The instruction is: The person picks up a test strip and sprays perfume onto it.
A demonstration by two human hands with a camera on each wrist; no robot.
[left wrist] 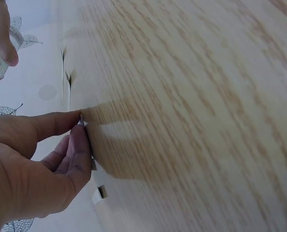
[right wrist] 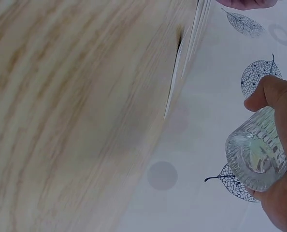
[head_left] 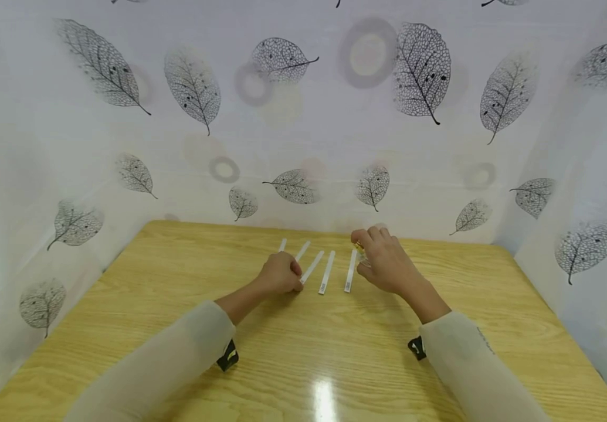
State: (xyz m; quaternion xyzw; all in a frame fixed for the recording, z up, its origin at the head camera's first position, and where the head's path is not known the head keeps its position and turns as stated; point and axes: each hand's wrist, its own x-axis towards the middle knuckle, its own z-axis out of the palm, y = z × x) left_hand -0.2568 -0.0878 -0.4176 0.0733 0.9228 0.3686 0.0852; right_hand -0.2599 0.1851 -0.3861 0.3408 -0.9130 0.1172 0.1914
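Pinching with the left hand (head_left: pixel 280 274), on the table (head_left: pixel 282 363), one white strip (head_left: pixel 311 268), likely light and bendy, by its near end, and gripping with the right hand (head_left: pixel 387 261), above the table, a clear bottle (right wrist: pixel 259 150), likely slippery, breakable and best held round its sides, but half hidden by that hand.

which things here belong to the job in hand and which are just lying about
Likely in the job:
white strip pinched by the left hand
four other white strips
clear ribbed container held by the right hand

Just surroundings:
wooden table
leaf-print sheet
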